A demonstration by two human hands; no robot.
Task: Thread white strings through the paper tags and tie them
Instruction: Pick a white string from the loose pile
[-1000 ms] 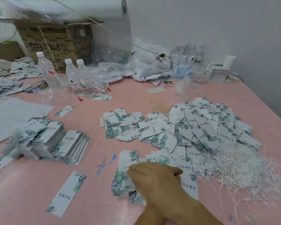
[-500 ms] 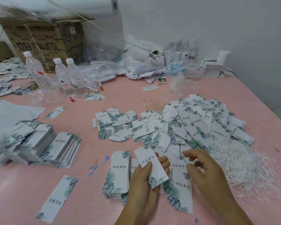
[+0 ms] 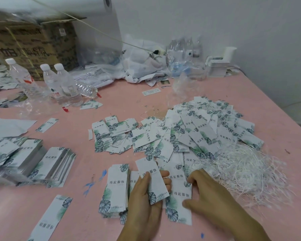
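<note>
My left hand [image 3: 144,200] holds one white paper tag [image 3: 153,180] with a leaf print, thumb on top and fingers behind it. My right hand [image 3: 208,193] lies flat beside it with fingers spread, resting on loose tags [image 3: 178,204] at the edge of a tangle of white strings [image 3: 247,169]. A small stack of tags [image 3: 116,190] sits just left of my left hand. A big heap of tags [image 3: 198,129] spreads across the middle and right of the pink table [image 3: 276,119].
Neat tag stacks [image 3: 35,162] stand at the left, with a single tag [image 3: 50,218] near the front edge. Three water bottles [image 3: 59,84] and a cardboard box [image 3: 33,47] stand at the back left. Plastic bags [image 3: 146,65] and a white device [image 3: 219,63] line the wall.
My left hand picked up a tag from the table and holds it. My right hand came out from under it and moved right, onto the loose tags beside the strings.
</note>
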